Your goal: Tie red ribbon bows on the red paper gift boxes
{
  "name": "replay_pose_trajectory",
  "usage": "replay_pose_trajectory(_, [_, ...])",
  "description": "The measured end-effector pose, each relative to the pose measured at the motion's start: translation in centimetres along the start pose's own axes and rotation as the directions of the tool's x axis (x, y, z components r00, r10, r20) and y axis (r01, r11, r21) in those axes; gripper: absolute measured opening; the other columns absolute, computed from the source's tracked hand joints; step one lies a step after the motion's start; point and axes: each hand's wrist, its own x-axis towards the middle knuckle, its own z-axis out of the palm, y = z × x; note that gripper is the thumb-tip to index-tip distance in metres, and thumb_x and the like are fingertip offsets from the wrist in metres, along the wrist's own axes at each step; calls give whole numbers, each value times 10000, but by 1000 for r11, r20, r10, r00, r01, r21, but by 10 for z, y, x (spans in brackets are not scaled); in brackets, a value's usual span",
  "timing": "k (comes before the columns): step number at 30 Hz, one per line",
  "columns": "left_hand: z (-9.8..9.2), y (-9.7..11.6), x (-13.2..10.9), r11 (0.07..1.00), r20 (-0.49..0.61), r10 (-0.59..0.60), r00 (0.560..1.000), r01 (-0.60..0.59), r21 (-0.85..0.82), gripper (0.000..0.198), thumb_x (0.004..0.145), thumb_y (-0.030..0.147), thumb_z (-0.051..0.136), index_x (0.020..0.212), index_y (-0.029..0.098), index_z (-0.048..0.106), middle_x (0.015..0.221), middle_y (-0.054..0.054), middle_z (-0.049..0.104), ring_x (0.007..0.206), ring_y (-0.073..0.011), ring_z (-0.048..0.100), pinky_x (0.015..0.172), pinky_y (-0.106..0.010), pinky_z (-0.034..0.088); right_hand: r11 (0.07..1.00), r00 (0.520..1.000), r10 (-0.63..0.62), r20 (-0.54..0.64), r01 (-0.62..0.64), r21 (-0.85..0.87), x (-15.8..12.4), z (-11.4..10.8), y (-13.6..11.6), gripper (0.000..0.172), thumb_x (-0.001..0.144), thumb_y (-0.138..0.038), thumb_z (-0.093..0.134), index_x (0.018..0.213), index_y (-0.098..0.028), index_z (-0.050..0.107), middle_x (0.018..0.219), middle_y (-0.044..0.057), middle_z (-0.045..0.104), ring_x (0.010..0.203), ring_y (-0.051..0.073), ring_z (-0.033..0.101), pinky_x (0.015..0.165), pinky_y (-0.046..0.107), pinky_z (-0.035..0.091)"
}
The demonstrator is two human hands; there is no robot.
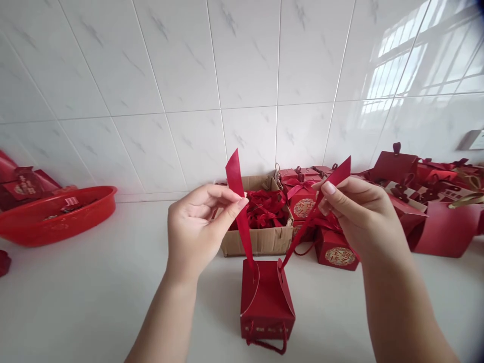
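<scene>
A small red gift box [267,290] stands on the white counter in front of me, its top flaps folded up and a cord handle [267,346] hanging at the near side. A red ribbon [245,237] comes up from slots in its top, one end to each hand. My left hand [202,222] pinches one end between thumb and fingers, above the box's left side. On the right, my right hand [359,214] pinches the other end. Both ribbon tips stick up past the fingers, and the ribbon spreads in a V.
Behind the box sits a cardboard carton [260,241] full of red ribbons. Several finished-looking red boxes [338,249] are stacked to its right, with more red packaging [446,227] farther right. A red plastic basin [60,217] holding small items stands at left. A tiled wall [181,65] closes the back.
</scene>
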Motion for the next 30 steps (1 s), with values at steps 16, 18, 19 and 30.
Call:
replay_pose_trajectory(16, [6, -11, -2, 978, -51, 205, 978, -202, 43, 154, 748, 144, 735, 836, 270, 738, 804, 16, 729, 732, -156, 686, 705, -304, 600, 992, 997, -74, -39, 70, -106, -3, 2, -5, 165, 811, -345, 702, 694, -240, 653, 683, 3, 636, 608, 140, 579, 528, 270, 493])
replay_pose_trajectory(18, [5, -12, -1, 973, -61, 226, 972, -221, 71, 154, 752, 150, 731, 822, 287, 740, 803, 16, 725, 738, -164, 683, 707, -320, 594, 987, 994, -99, -45, 92, -131, -2, 3, -4, 186, 816, -345, 695, 675, -239, 636, 669, 3, 619, 586, 139, 562, 501, 271, 475])
replay_pose_trajectory(19, [4, -13, 0, 973, -63, 223, 973, -219, 76, 150, 752, 153, 731, 817, 288, 741, 808, 15, 724, 747, -167, 683, 707, -323, 591, 985, 993, -106, -46, 99, -144, -2, 4, -4, 192, 820, -348, 689, 671, -240, 632, 647, 1, 602, 566, 137, 546, 486, 272, 463])
replay_pose_trajectory(30, [4, -8, 9, 995, -75, 54, 996, -59, -77, 84, 716, 171, 761, 783, 218, 742, 764, 7, 734, 684, -138, 684, 634, -245, 580, 991, 995, -69, -76, 60, -121, -2, 6, -6, 186, 818, -345, 696, 679, -241, 628, 628, -12, 557, 539, 118, 472, 466, 266, 386])
